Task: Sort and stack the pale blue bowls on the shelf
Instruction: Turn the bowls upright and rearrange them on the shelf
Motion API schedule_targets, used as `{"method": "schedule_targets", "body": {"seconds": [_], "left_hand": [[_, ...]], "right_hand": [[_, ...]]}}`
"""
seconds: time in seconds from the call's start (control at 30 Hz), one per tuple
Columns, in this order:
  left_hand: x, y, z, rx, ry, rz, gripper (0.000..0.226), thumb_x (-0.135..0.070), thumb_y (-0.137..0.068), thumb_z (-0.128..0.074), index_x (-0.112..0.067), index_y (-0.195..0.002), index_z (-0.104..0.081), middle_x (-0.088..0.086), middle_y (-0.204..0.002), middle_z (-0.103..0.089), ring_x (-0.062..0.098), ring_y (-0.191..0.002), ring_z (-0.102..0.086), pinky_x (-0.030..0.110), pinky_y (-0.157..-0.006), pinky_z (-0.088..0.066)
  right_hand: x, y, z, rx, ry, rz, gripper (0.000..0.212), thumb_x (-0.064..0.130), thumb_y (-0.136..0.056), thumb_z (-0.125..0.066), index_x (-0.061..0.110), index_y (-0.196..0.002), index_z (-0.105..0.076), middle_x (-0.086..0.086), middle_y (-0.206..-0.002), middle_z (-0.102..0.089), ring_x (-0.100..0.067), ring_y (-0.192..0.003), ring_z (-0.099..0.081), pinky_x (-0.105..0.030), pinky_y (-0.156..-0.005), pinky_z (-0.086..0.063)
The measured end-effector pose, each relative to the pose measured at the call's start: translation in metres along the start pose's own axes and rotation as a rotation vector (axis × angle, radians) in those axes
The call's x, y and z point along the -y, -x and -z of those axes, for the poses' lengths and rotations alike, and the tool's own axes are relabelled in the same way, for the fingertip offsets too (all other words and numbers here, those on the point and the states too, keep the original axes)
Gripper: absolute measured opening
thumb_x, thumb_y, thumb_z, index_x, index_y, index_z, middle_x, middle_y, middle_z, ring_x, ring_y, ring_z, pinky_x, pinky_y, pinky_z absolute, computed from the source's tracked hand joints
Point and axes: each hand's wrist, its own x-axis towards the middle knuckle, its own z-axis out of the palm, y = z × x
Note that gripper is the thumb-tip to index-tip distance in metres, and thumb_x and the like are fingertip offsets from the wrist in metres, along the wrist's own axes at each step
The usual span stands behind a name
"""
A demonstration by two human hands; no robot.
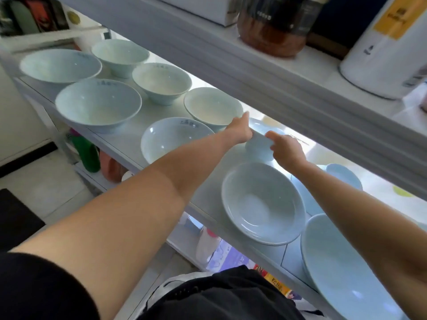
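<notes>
Black sleeve (44,287) covers the left upper arm at the bottom edge, and both bare forearms reach out over a white shelf (131,132) crowded with pale blue bowls. At the back of this shelf, between the two hands, sits the small bowl (257,147), tipped so its rim faces up and away. The left hand (240,131) grips the rim on the left side, its fingers curled over the edge, and the right hand (287,150) pinches the rim on the right with its thumb on top; the other fingers of that hand are hidden behind the bowl. Just in front of the hands a wide shallow bowl (263,202) stands on the shelf's front edge, and a larger dish (342,269) lies beside it at the lower right. More bowls (344,177) show behind the right forearm. To the left, a deep bowl (172,137) is partly hidden by the left forearm, with two big bowls (98,105) beyond it and three smaller footed bowls (161,82) in a row behind. On the upper shelf stand a glass jar (275,24) with dark contents and a white canister (379,54) with a yellow label. A green bottle (85,153) stands on the level below.
</notes>
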Motion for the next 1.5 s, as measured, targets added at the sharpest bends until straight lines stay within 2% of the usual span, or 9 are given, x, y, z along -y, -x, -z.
{"method": "schedule_targets", "body": {"seconds": [0.23, 0.37, 0.47, 0.67, 0.77, 0.87, 1.0, 1.3, 1.5], "left_hand": [[0.011, 0.014, -0.025, 0.158, -0.203, -0.044, 0.05, -0.017, -0.092, -0.043, -0.011, -0.141, -0.031, 0.022, -0.15, -0.015, 0.035, -0.141, -0.019, 0.041, -0.113, -0.028], [0.01, 0.021, -0.029, 0.075, -0.218, -0.052, 0.063, -0.013, -0.093, -0.04, -0.016, -0.15, -0.013, 0.024, -0.156, 0.006, 0.037, -0.146, -0.001, 0.043, -0.118, -0.014], [0.002, 0.025, -0.033, -0.013, -0.284, -0.037, 0.066, -0.011, -0.094, -0.037, -0.014, -0.153, -0.005, 0.025, -0.156, 0.012, 0.038, -0.146, 0.008, 0.043, -0.121, -0.005], [-0.039, 0.044, -0.053, -0.124, -0.357, -0.234, 0.054, -0.007, -0.09, -0.043, -0.007, -0.143, -0.03, 0.024, -0.152, -0.019, 0.036, -0.143, -0.015, 0.04, -0.118, -0.017], [-0.067, 0.063, -0.069, -0.119, -0.421, -0.422, 0.05, -0.001, -0.089, -0.041, -0.005, -0.139, -0.037, 0.018, -0.147, -0.034, 0.033, -0.137, -0.029, 0.036, -0.11, -0.028], [-0.095, 0.077, -0.086, -0.085, -0.504, -0.652, 0.052, 0.003, -0.088, -0.041, -0.002, -0.139, -0.036, 0.014, -0.146, -0.037, 0.029, -0.133, -0.034, 0.034, -0.102, -0.034], [-0.12, 0.076, -0.112, 0.036, -0.628, -0.869, 0.059, 0.005, -0.085, -0.04, -0.002, -0.144, -0.031, 0.01, -0.149, -0.034, 0.026, -0.139, -0.027, 0.036, -0.11, -0.033], [-0.163, 0.079, -0.149, 0.094, -0.707, -0.865, 0.041, 0.001, -0.087, -0.039, -0.008, -0.125, -0.052, 0.01, -0.122, -0.058, 0.03, -0.112, -0.056, 0.035, -0.076, -0.046], [-0.183, 0.087, -0.158, 0.03, -0.748, -0.858, 0.028, 0.006, -0.086, -0.037, -0.001, -0.105, -0.057, 0.015, -0.112, -0.059, 0.035, -0.101, -0.058, 0.034, -0.065, -0.039]], "right_hand": [[0.002, 0.018, -0.015, 0.048, 0.187, 0.159, 0.035, 0.015, -0.096, -0.044, 0.028, -0.126, -0.056, -0.007, -0.122, -0.062, -0.03, -0.111, -0.057, -0.031, -0.08, -0.043], [-0.014, 0.021, -0.008, 0.068, 0.116, 0.105, 0.037, 0.044, -0.096, -0.044, 0.026, -0.126, -0.059, -0.001, -0.132, -0.058, -0.026, -0.122, -0.052, -0.037, -0.097, -0.044], [-0.034, 0.029, 0.0, -0.014, 0.096, 0.06, 0.041, 0.046, -0.095, -0.044, 0.024, -0.127, -0.057, 0.001, -0.135, -0.056, -0.024, -0.124, -0.051, -0.035, -0.096, -0.042], [-0.09, 0.065, 0.009, -0.16, 0.16, -0.109, 0.05, 0.026, -0.092, -0.054, 0.022, -0.14, -0.041, -0.009, -0.139, -0.051, -0.033, -0.124, -0.049, -0.042, -0.098, -0.041], [-0.115, 0.081, 0.012, -0.196, 0.157, -0.204, 0.045, 0.022, -0.089, -0.055, 0.016, -0.134, -0.049, -0.015, -0.131, -0.055, -0.035, -0.121, -0.051, -0.041, -0.101, -0.039], [-0.139, 0.097, 0.012, -0.151, 0.158, -0.287, 0.036, 0.024, -0.09, -0.054, 0.014, -0.124, -0.058, -0.011, -0.13, -0.058, -0.03, -0.122, -0.05, -0.039, -0.105, -0.035], [-0.162, 0.12, 0.009, -0.08, 0.143, -0.32, 0.045, 0.022, -0.091, -0.051, 0.021, -0.136, -0.046, -0.005, -0.141, -0.047, -0.023, -0.133, -0.038, -0.041, -0.111, -0.027], [-0.174, 0.144, 0.007, -0.06, -0.072, -0.327, 0.058, 0.014, -0.093, -0.044, 0.026, -0.148, -0.026, 0.003, -0.158, -0.016, -0.019, -0.144, -0.019, -0.04, -0.114, -0.026], [-0.184, 0.151, 0.0, -0.065, -0.39, -0.547, 0.055, 0.02, -0.093, -0.045, 0.015, -0.145, -0.028, -0.01, -0.148, -0.034, -0.027, -0.135, -0.036, -0.036, -0.107, -0.034]]}}
